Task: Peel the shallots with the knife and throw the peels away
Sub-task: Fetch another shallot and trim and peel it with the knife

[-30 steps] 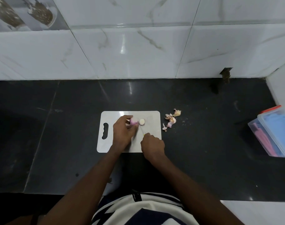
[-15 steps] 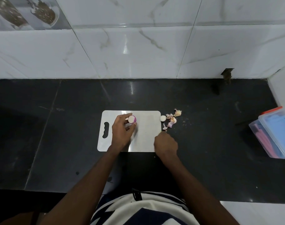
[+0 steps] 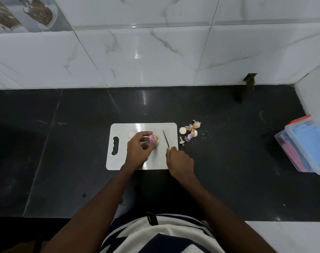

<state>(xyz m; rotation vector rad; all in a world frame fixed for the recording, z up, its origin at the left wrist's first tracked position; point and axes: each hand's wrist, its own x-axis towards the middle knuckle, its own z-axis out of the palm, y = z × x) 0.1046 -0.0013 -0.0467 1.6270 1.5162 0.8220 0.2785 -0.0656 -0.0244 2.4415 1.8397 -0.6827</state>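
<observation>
Item, centre-left of frame: white cutting board (image 3: 119, 161) on the dark counter (image 3: 64, 143), its handle slot to the left. A pale round piece (image 3: 131, 133) lies on the board just left of our left hand.

Item, centre: our left hand (image 3: 139, 149), fingers closed around a shallot (image 3: 152, 138) held over the board; purple flesh and a tan papery tip show past the fingertips. We judge it only partly peeled.

Item, just right of centre: knife (image 3: 165, 139), thin dark blade pointing toward the top of the frame, over the board and apart from the shallot. Our right hand (image 3: 181, 161) is clenched around its handle, only a yellow bit showing.

Item, right of the board: a pale cut piece (image 3: 182, 130) and a scatter of peels (image 3: 192, 131) on the counter, not yet discarded.

Item, right edge: a clear lidded plastic box (image 3: 305, 145), contents unclear.

Step in hand, as we judge it: between cuts on this shallot. The next move calls for bringing the blade to the tan tip, catching the skin and stripping it; afterwards the peels need gathering.
</observation>
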